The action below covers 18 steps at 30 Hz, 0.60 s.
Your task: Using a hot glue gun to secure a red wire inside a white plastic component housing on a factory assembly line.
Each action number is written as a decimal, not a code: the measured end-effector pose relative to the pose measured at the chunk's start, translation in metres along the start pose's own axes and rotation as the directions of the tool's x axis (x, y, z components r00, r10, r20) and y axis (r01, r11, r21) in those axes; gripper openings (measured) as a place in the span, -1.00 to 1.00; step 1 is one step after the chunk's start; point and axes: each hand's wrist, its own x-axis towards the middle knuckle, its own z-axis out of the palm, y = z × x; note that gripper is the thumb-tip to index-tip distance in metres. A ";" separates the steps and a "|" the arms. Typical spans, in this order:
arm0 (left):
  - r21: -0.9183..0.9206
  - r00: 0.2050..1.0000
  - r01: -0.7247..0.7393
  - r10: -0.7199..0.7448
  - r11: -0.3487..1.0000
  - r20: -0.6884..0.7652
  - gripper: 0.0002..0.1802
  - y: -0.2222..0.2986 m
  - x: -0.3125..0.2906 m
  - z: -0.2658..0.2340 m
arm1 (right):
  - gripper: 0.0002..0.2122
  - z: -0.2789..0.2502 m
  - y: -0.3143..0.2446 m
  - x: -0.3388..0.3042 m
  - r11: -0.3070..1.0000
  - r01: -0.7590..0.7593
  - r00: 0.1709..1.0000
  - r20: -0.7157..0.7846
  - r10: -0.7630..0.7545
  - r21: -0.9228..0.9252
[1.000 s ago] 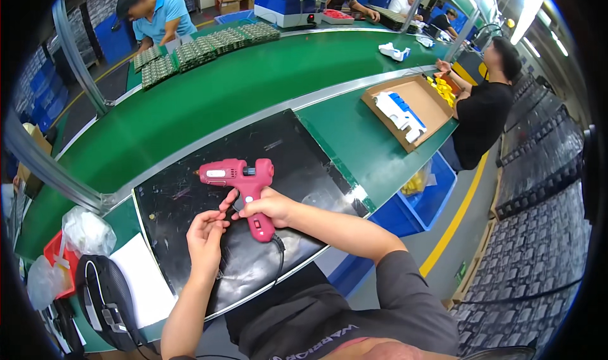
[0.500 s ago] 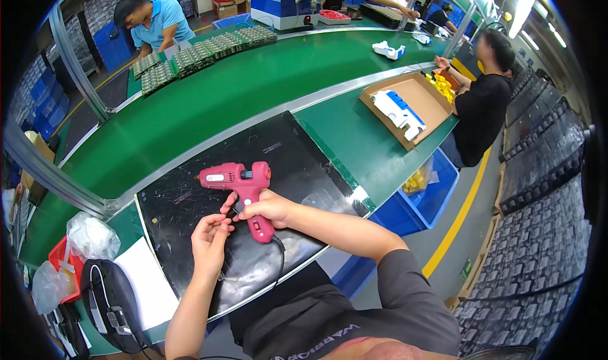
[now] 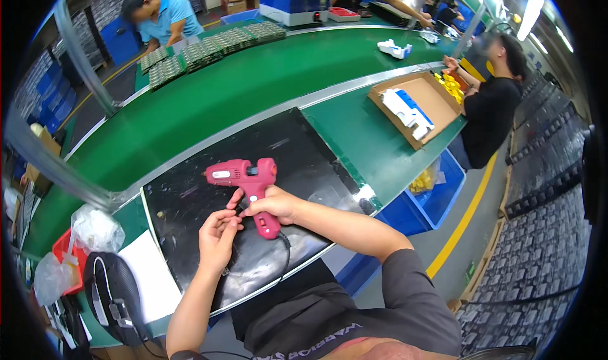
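A pink glue gun (image 3: 244, 173) is held over the black work mat (image 3: 174, 217), its nozzle pointing left and its cord trailing down from the handle. My right hand (image 3: 278, 206) is closed around the handle below the gun's body. Just left of the handle, my left hand (image 3: 218, 233) is in a pinch, thumb and fingertips together close to the right hand's fingertips. Whatever lies between those fingertips is too small to make out.
A cardboard tray (image 3: 443, 116) with white-and-blue plastic parts lies at right, near a person in black. Blue bins (image 3: 453, 201) stand below. Circuit boards (image 3: 209, 49) line the far green belt. A black mesh bag (image 3: 107, 296) and red basket (image 3: 66, 249) sit at left.
The whole scene has shifted slightly right in view. Both hands keep their hold near the glue gun, with little other movement.
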 end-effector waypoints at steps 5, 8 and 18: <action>0.005 0.998 -0.020 0.020 1.000 0.054 -0.79 -0.003 0.005 0.003 | -0.68 -0.004 -0.001 -0.003 1.000 0.026 1.000 -0.012 -0.026 -0.002; 0.018 0.995 -0.052 0.050 0.999 0.086 -0.79 -0.007 0.006 0.003 | -0.68 -0.006 -0.002 -0.003 1.000 0.006 1.000 -0.019 -0.007 -0.014; 0.058 0.990 -0.077 0.070 0.995 0.120 -0.76 0.003 0.004 -0.001 | -0.67 -0.007 0.000 -0.001 0.999 0.004 1.000 -0.007 -0.005 -0.049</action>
